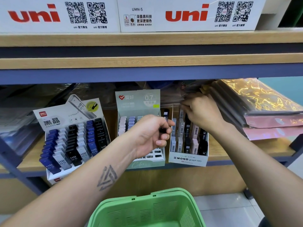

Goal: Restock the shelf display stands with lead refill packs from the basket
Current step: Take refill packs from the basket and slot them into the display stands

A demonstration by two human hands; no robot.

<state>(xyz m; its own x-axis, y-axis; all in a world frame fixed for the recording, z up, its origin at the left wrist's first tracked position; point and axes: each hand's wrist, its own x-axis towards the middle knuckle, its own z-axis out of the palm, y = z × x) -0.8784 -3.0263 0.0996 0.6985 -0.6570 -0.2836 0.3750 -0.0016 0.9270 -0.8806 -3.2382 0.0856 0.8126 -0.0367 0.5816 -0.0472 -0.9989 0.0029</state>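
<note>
I see my left hand [152,135] at the centre of the frame, fingers curled around a dark lead refill pack [166,119]; only its top end and a sliver by the fingertips show, the rest is buried in the grip. That hand covers much of the middle display stand [139,102], the pale green one marked 0.7, so I can't count its rows.

My right hand [200,112] sits right of centre, reaching into the back of the MONO stand [188,159]. Its fingers are bent and pointed away from me; whether they pinch a pack or the clear film behind, I cannot tell. Packs in that stand [181,126] stand upright in columns, their labels too small to read.

At centre left, the Deli stand [72,138] is filled with blue, white and black packs.

The green basket [147,210] lies at the bottom centre, cut off by the frame edge; what I see of its inside shows no packs.

Glossy folders [262,108] are stacked at the right, and white uni boxes [188,13] line the upper shelf.
</note>
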